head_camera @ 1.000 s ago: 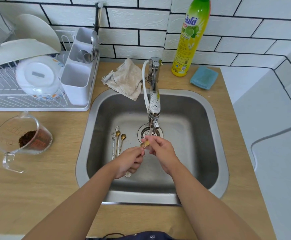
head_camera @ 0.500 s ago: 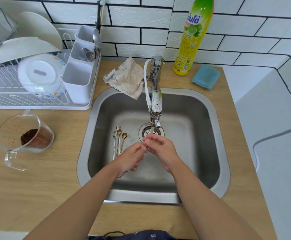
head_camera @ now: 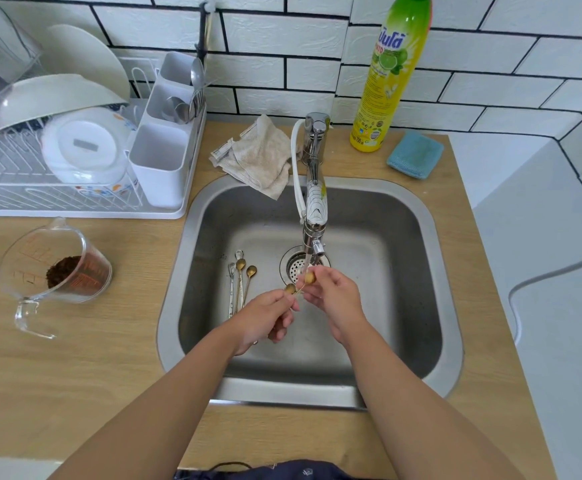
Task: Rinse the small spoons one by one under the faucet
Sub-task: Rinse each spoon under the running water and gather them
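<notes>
two gold spoon bowls show at the hands: one (head_camera: 310, 278) under the faucet stream at the right hand (head_camera: 331, 295), whose fingertips pinch it, and a second (head_camera: 289, 288) above the left hand (head_camera: 265, 315), whose curled fingers grip thin handles. half a second earlier both bowls were hidden between the closed-up hands; they now stand exposed, hands slightly apart. faucet (head_camera: 314, 202) runs above the drain (head_camera: 296, 266). four further small spoons (head_camera: 239, 282) lie on the sink (head_camera: 403, 237) floor, left of the drain, unmoved. on the counter: dishcloth (head_camera: 261, 155), detergent bottle (head_camera: 391, 74), blue sponge (head_camera: 415, 154), measuring cup (head_camera: 53, 268), dish rack (head_camera: 57, 161).
</notes>
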`<state>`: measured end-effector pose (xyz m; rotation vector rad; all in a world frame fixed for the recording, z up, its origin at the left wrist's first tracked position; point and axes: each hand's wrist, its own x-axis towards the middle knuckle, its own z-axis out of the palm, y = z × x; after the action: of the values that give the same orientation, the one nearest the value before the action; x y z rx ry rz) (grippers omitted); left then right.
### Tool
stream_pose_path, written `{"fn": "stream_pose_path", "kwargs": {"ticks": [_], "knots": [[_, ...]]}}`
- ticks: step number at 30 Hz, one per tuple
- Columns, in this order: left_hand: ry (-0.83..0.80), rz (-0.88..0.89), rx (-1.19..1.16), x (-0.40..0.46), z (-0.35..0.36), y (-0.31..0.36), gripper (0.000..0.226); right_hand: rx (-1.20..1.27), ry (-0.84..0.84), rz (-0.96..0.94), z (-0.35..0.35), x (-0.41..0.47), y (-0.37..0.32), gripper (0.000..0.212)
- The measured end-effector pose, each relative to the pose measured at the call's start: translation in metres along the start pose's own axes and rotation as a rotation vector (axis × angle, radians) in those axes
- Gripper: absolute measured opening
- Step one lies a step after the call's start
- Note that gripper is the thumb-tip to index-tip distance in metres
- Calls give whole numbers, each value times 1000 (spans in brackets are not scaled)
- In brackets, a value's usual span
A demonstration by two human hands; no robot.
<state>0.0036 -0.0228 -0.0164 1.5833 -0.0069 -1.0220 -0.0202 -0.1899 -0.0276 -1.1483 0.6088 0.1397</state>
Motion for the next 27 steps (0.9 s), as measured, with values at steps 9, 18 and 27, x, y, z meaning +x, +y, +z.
{"fn": "stream_pose_path", "kwargs": {"ticks": [9,18,27], "knots": [[156,96,105,13,12,11,27,-5,-15,-39,-2,1,-3,27],[122,190,366,19,13,0,23,189,326,-96,-20,10,-8,24],[153,212,3,33,22,16,17,235,362,-88,-24,11,-8,10]]}}
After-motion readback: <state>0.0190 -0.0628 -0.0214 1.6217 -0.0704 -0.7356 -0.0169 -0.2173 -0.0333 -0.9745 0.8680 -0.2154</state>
